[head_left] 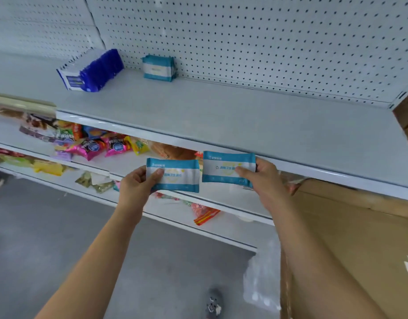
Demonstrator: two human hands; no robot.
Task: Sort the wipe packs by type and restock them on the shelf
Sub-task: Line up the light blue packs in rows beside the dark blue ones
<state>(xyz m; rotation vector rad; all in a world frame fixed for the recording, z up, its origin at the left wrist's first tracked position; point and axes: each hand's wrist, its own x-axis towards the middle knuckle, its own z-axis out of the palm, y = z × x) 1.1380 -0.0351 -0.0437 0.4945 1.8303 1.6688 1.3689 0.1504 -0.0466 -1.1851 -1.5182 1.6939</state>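
My left hand (pixel 138 185) pinches a teal-and-white wipe pack (pixel 177 174) by its left end, thumb on its face. My right hand (pixel 262 178) grips a second teal-and-white wipe pack (pixel 223 168) by its right end. Both packs are held side by side in front of the edge of the white top shelf (pixel 221 116). At the back of that shelf a row of matching teal packs (pixel 158 68) stands upright against the pegboard. To its left sits a row of dark blue-and-white wipe packs (pixel 90 72).
The lower shelves hold loose snack bags (pixel 101 146) in pink, yellow and orange. A large cardboard box (pixel 359 238) stands at the right, with a clear plastic bag (pixel 262 279) beside it. Grey floor lies below left.
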